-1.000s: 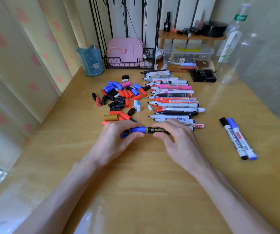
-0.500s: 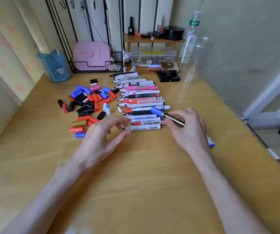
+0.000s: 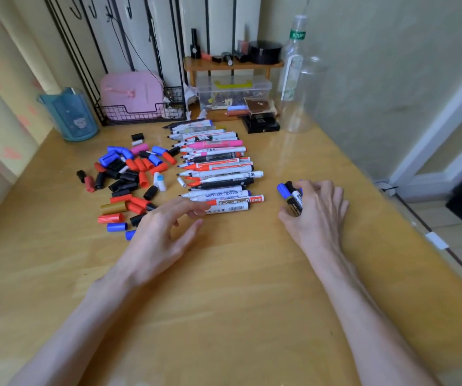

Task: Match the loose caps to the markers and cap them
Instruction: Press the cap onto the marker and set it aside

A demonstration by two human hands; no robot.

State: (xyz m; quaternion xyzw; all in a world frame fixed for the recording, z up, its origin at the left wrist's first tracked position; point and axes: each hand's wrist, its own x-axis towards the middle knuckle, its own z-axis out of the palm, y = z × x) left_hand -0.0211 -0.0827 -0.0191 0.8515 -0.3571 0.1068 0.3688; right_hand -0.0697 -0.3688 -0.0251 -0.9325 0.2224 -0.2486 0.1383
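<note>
Legible print: "WHITEBOARD MARKER" in dark capitals along the barrel of a white marker [image 3: 221, 194] near the front of the row. The frontmost marker [image 3: 228, 209] carries a barcode, its digits too small to read. The green band on the clear bottle [image 3: 296, 35] bears pale characters, illegible. Remaining barrel print is blurred.

Wooden table [image 3: 224, 316] bears uncapped markers [image 3: 218, 174] beside loose caps [image 3: 129, 174]
</note>
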